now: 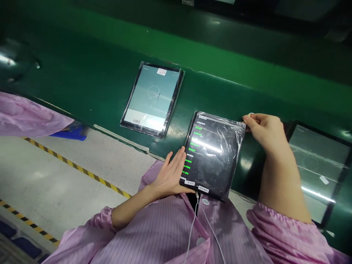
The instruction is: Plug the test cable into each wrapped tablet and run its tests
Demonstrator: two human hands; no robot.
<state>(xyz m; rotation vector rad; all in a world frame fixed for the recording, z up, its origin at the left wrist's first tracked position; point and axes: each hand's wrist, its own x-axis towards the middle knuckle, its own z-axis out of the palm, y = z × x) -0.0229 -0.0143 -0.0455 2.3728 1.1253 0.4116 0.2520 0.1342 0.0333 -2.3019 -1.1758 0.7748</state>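
A black tablet (213,156) in clear, wrinkled plastic film lies tilted in front of me, its lower end over the table edge. Its screen lists lines of green and white text, and small white labels are stuck near the bottom. My left hand (172,172) grips its lower left edge, fingers along the side and thumb near the bottom. At the upper right corner my right hand (262,128) is closed in a pinch, with a small pale thing at the fingertips that I cannot make out. A white cable (192,223) hangs from the tablet's bottom edge.
Another film-wrapped tablet (152,99) with a lit teal screen lies to the upper left on the green table (90,84). A third tablet (316,172) is at the right, partly behind my forearm. A pink sleeve (30,115) of another person shows at the left.
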